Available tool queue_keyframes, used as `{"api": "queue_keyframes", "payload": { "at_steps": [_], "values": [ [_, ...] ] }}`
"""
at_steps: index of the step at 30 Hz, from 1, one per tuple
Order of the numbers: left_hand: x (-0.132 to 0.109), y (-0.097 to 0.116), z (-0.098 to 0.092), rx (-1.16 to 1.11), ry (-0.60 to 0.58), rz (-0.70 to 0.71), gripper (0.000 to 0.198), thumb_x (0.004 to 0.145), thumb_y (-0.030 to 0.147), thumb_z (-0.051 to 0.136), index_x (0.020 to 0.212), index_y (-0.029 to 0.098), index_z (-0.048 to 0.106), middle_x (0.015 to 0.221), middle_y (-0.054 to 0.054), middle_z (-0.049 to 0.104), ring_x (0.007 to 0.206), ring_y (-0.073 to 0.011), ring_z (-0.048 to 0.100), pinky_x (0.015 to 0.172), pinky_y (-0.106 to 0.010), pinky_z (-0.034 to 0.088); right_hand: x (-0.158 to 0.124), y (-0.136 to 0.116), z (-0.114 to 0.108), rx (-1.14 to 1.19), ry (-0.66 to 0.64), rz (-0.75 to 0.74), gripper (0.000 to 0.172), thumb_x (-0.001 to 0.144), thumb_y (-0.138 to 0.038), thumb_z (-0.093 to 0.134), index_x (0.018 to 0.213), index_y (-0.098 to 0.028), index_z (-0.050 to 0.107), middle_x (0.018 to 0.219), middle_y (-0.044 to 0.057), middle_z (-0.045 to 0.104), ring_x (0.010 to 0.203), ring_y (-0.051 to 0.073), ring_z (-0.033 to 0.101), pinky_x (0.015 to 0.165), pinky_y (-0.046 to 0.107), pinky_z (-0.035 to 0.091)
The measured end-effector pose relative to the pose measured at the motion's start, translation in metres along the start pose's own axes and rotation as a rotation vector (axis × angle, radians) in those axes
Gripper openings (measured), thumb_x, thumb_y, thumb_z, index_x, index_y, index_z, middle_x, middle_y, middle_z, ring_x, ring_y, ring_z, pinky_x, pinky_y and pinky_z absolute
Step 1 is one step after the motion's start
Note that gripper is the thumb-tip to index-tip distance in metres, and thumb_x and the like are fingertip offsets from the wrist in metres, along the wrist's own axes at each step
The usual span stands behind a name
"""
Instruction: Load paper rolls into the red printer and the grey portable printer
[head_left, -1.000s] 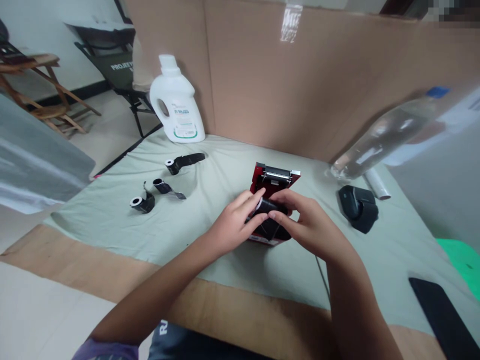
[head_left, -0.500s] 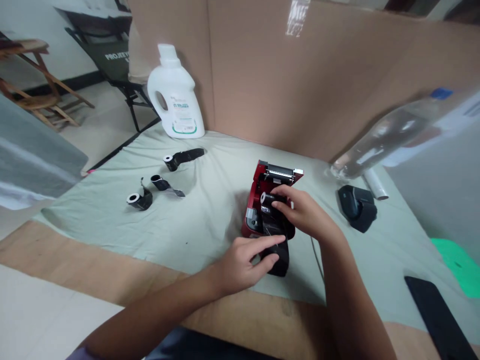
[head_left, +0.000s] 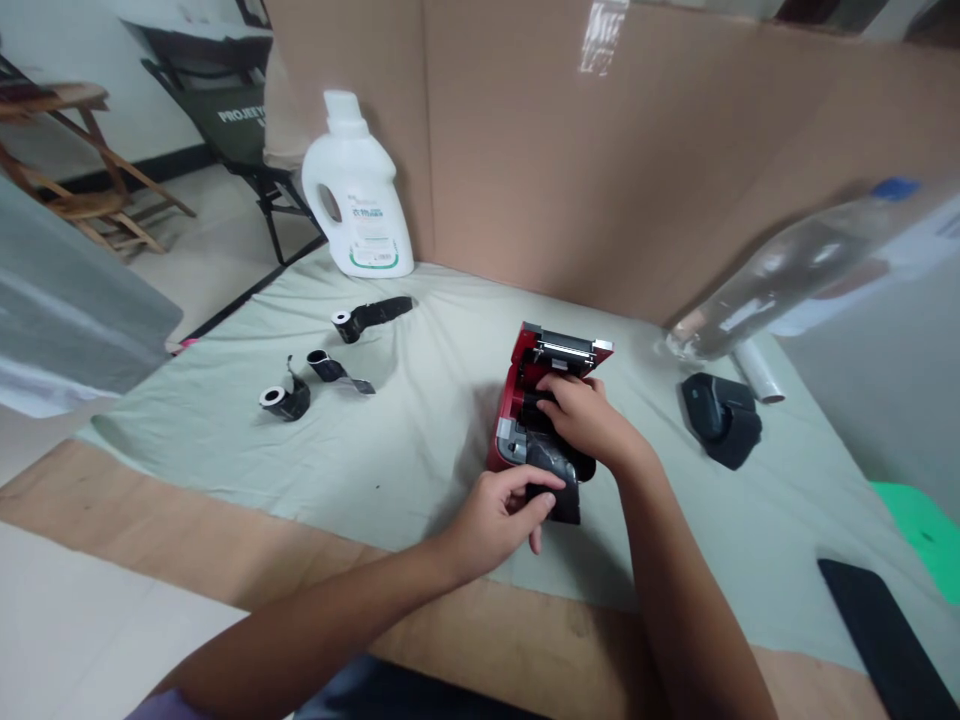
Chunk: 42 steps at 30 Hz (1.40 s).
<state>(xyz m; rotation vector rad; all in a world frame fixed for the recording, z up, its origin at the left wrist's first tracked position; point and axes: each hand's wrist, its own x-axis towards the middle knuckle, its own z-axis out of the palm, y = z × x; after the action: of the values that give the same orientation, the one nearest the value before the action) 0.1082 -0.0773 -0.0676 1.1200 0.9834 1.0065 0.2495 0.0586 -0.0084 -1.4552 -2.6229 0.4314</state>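
Observation:
A small red printer (head_left: 517,400) lies open on the pale green cloth (head_left: 420,430), its lid (head_left: 568,348) tipped back. My right hand (head_left: 589,420) reaches into its bay, fingers curled over a black roll there. From the roll a black strip (head_left: 559,485) trails over the printer's front. My left hand (head_left: 499,515) pinches the near end of that strip between thumb and fingers.
Three more black rolls (head_left: 285,400), (head_left: 334,368), (head_left: 367,317) lie on the cloth to the left. A white jug (head_left: 356,195) stands against the cardboard wall (head_left: 600,140). At the right are a clear bottle (head_left: 787,265), a black device (head_left: 724,420), a white tube (head_left: 757,370) and a black phone (head_left: 885,640).
My left hand left the roll and came toward me, drawing the black strip out over the printer's front. My right hand pushed the roll down into the bay.

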Motion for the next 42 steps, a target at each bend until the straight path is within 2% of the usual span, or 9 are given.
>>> {"api": "queue_keyframes", "payload": {
  "at_steps": [6,11,14,16,18,23,31,36,42],
  "values": [
    [0.003,-0.002,-0.001,0.03,0.023,0.025,0.025,0.092,0.034,0.065,0.107,0.016,0.072,0.051,0.004,0.057,0.044,-0.0105,0.056,0.048,-0.021,0.04,0.0,0.002,0.001,0.081,-0.013,-0.01,0.028,0.094,-0.011,0.051,0.115,-0.019,0.067,0.122,0.011,0.073,0.119,0.03,0.062,0.106,0.052,0.038],
    [0.003,-0.004,-0.004,0.074,0.035,0.061,0.024,0.091,0.035,0.066,0.103,0.016,0.073,0.05,0.004,0.057,0.043,-0.011,0.056,0.048,-0.021,0.042,-0.039,-0.006,-0.042,0.2,0.104,-0.101,0.02,0.098,-0.025,0.055,0.107,-0.025,0.072,0.107,0.003,0.076,0.098,0.025,0.069,0.102,0.048,0.044],
    [0.004,-0.004,-0.006,0.083,0.033,0.088,0.02,0.089,0.032,0.066,0.097,0.015,0.074,0.057,-0.001,0.066,0.045,-0.0108,0.058,0.049,-0.021,0.046,-0.048,-0.007,-0.057,0.276,0.375,-0.088,0.02,0.1,-0.031,0.053,0.1,-0.024,0.072,0.099,0.005,0.075,0.091,0.024,0.068,0.088,0.04,0.05],
    [0.004,-0.004,-0.008,0.074,0.023,0.104,0.017,0.088,0.029,0.065,0.094,0.015,0.074,0.063,-0.003,0.071,0.045,-0.0109,0.06,0.048,-0.021,0.048,-0.038,-0.003,-0.053,0.229,0.627,-0.065,0.02,0.099,-0.03,0.053,0.105,-0.023,0.071,0.111,0.009,0.072,0.105,0.027,0.064,0.094,0.043,0.048],
    [0.005,-0.005,-0.01,0.093,0.015,0.142,0.016,0.087,0.025,0.064,0.091,0.016,0.076,0.066,-0.004,0.073,0.047,-0.0109,0.061,0.049,-0.021,0.049,-0.022,0.001,-0.041,0.196,0.736,-0.046,0.024,0.098,-0.027,0.051,0.114,-0.021,0.069,0.118,0.012,0.069,0.112,0.029,0.06,0.099,0.047,0.045],
    [0.006,-0.009,-0.013,0.164,-0.024,0.197,0.019,0.085,0.019,0.06,0.083,0.017,0.079,0.071,-0.005,0.075,0.051,-0.0124,0.067,0.046,-0.019,0.049,-0.01,-0.001,-0.027,0.223,0.634,-0.032,0.02,0.097,-0.022,0.049,0.096,-0.02,0.069,0.099,0.009,0.068,0.095,0.026,0.061,0.087,0.041,0.047],
    [0.007,-0.012,-0.021,0.226,-0.058,0.251,0.022,0.082,0.014,0.058,0.08,0.016,0.079,0.06,-0.003,0.071,0.047,-0.0119,0.065,0.047,-0.018,0.049,-0.037,-0.007,-0.038,0.219,0.136,-0.052,0.022,0.09,-0.006,0.049,0.088,-0.021,0.064,0.093,0.004,0.066,0.089,0.021,0.057,0.076,0.032,0.041],
    [0.012,-0.005,-0.025,0.285,-0.127,0.371,0.026,0.084,0.011,0.054,0.085,0.015,0.08,0.057,-0.002,0.07,0.046,-0.0104,0.062,0.05,-0.018,0.049,-0.036,0.001,-0.031,0.234,0.075,-0.061,0.018,0.09,-0.006,0.052,0.086,-0.021,0.062,0.094,0.004,0.064,0.092,0.021,0.054,0.079,0.033,0.04],
    [-0.004,0.042,-0.056,0.595,-0.423,0.315,0.036,0.089,0.018,0.061,0.122,0.023,0.075,0.069,0.0,0.075,0.052,-0.0101,0.061,0.055,-0.02,0.047,-0.035,0.008,-0.029,0.267,0.059,-0.067,0.014,0.091,-0.01,0.054,0.085,-0.022,0.058,0.093,0.003,0.063,0.092,0.022,0.054,0.079,0.033,0.041]
  ]
}}
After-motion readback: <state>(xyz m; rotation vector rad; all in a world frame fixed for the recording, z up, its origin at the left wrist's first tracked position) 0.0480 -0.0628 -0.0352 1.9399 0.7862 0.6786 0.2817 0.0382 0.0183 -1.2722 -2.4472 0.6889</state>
